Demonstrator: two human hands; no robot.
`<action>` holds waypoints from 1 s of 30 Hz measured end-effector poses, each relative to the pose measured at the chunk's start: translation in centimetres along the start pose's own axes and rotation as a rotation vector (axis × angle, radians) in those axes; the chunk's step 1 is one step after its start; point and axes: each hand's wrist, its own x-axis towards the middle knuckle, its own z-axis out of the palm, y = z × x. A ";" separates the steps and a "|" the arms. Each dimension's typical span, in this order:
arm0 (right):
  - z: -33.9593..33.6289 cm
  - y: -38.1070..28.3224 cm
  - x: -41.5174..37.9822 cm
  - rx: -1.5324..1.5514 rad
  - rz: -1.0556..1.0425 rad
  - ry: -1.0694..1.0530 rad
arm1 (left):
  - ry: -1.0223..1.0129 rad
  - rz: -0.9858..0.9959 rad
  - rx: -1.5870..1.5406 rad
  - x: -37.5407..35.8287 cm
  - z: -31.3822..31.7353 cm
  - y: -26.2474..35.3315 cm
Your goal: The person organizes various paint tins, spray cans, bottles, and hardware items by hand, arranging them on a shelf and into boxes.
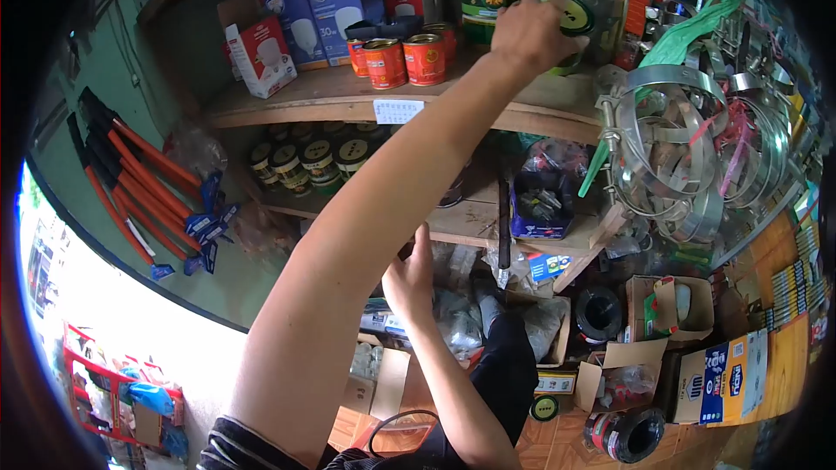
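My left hand (531, 30) reaches up to the top shelf, its fingers curled over a green can (576, 13) with a dark round lid turned towards me. Beside it stands another green and yellow can (484, 7), close to my fingers. Lower down, my right hand (409, 283) is in front of the lower shelf with its thumb pointing up. My left forearm covers part of it, and its other fingers are hidden, so what it may hold does not show.
Small orange cans (385, 63) and boxed bulbs (335, 13) share the top shelf. More cans (318, 157) and a blue box (540, 209) sit below. Metal hose clamps (670, 144) hang at the right. Cartons (670, 309) and cable rolls (625, 433) crowd the floor.
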 end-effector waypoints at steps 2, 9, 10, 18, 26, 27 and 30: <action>0.1 0.5 0.0 -0.005 0.048 -0.028 | -0.035 0.022 -0.007 0.4 0.2 -0.5; 0.0 -0.7 0.0 -0.043 -0.008 0.003 | -0.196 0.089 0.186 1.0 -1.0 0.9; -0.4 0.0 -0.1 -0.047 -0.003 -0.039 | -0.192 0.062 0.142 1.0 -0.4 0.9; -0.7 -1.7 1.4 -0.106 -0.036 0.053 | -0.192 0.006 -0.067 -1.0 -6.1 0.6; -4.3 -2.9 1.8 1.050 0.354 -0.336 | 0.153 -0.244 -0.511 -15.8 -23.3 0.2; -4.2 -3.4 0.8 1.046 0.397 -0.342 | 0.084 -0.286 -0.695 -18.2 -25.0 0.5; -0.9 -1.8 -1.7 0.540 0.585 -0.103 | -0.258 -0.149 -0.057 -24.1 -28.9 -0.8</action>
